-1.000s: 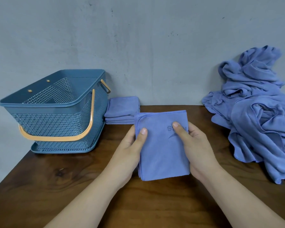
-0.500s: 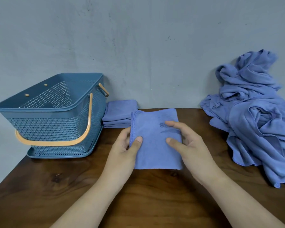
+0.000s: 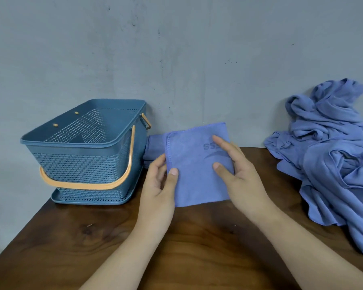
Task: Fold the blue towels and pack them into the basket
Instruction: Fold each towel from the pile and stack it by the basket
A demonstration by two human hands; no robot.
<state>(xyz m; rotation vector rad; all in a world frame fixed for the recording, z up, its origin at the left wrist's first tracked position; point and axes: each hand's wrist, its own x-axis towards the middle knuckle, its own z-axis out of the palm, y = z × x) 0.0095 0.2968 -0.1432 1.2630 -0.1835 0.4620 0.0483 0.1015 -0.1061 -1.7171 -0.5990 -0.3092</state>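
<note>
A folded blue towel (image 3: 195, 164) with a dark logo is held a little above the wooden table (image 3: 197, 243), in front of the wall. My left hand (image 3: 159, 185) pinches its left edge, thumb on top. My right hand (image 3: 237, 170) grips its right side, thumb and fingers on the upper face. Behind it, a stack of folded blue towels (image 3: 154, 148) lies against the wall, mostly hidden. The blue plastic basket (image 3: 84, 143) with an orange handle stands at the left; what I can see of its inside holds nothing.
A heap of unfolded blue towels (image 3: 331, 155) covers the table's right side and leans on the grey wall. The table's left edge runs diagonally below the basket. Bare wood lies in front of my hands.
Both hands have carried the folded towel away from me and slightly left, toward the stack by the basket. It now covers most of that stack.
</note>
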